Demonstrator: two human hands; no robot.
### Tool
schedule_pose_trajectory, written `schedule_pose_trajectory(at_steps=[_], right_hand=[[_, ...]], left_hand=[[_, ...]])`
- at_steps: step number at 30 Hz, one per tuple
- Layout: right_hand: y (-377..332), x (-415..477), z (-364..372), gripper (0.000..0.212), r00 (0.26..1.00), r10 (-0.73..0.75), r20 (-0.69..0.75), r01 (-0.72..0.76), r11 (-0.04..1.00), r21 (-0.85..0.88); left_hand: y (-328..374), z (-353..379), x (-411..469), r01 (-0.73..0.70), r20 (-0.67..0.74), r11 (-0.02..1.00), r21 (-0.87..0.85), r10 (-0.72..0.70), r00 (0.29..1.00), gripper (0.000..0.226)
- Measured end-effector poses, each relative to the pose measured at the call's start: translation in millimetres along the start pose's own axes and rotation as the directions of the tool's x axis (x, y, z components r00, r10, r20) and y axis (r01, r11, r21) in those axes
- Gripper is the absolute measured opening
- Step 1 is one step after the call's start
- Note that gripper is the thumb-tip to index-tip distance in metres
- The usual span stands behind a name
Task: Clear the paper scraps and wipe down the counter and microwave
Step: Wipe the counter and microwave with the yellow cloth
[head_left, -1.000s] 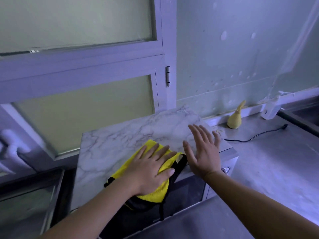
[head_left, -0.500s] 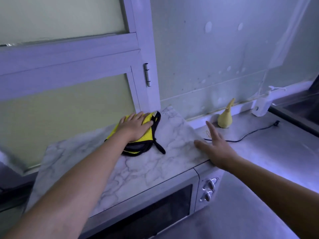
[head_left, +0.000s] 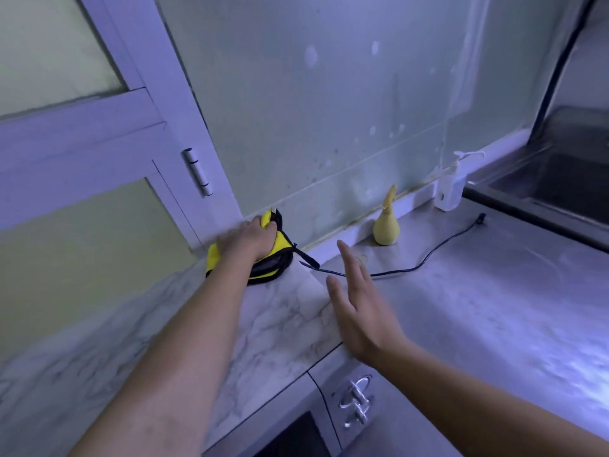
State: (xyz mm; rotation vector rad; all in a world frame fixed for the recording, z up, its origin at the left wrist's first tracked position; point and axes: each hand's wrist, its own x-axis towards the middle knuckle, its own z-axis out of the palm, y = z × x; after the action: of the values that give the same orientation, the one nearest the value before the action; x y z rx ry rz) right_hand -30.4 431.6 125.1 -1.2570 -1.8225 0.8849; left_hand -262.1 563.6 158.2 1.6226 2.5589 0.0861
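Note:
The microwave (head_left: 280,324) has a marble-patterned top and fills the lower left. A yellow cloth with black trim (head_left: 280,249) lies bunched at the top's far back corner, against the wall. My left hand (head_left: 247,240) lies on the cloth with its fingers curled over it. My right hand (head_left: 359,311) is held with straight fingers, edge-on, just above the top's right edge. It holds nothing. No paper scraps are visible.
The grey counter (head_left: 494,308) stretches right of the microwave. On it lie a black cable (head_left: 428,258), a yellow pear-shaped object (head_left: 386,229) and a clear pump bottle (head_left: 449,189) by the wall. A sink (head_left: 560,179) sits far right. A window frame (head_left: 197,173) rises behind.
My left hand has pushed the cloth from the front of the microwave top to its back corner at the wall. My right hand has lifted off the top's right edge.

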Motion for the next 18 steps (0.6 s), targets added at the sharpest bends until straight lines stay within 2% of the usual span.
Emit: schedule_pose_trajectory(at_steps=[6,13,18], right_hand=[[0.2,-3.7,0.8,0.060,0.996,0.020,-0.086,-0.010,0.993,0.117],[-3.3,-6.1,-2.2,0.059,0.988,0.073,-0.133,-0.024,0.940,0.340],[-6.8,-14.8,-5.0,0.065,0.979,0.134,-0.153,-0.060,0.909,0.412]], left_hand=[[8.2,2.9,-24.8,-0.048,0.008,0.998,0.029,0.048,0.999,0.063],[34.5,17.7,-124.8,-0.241,0.054,0.967,0.079,0.238,0.970,0.061],[46.7,21.1,-182.7,-0.281,0.054,0.950,0.139,0.276,0.960,0.059]])
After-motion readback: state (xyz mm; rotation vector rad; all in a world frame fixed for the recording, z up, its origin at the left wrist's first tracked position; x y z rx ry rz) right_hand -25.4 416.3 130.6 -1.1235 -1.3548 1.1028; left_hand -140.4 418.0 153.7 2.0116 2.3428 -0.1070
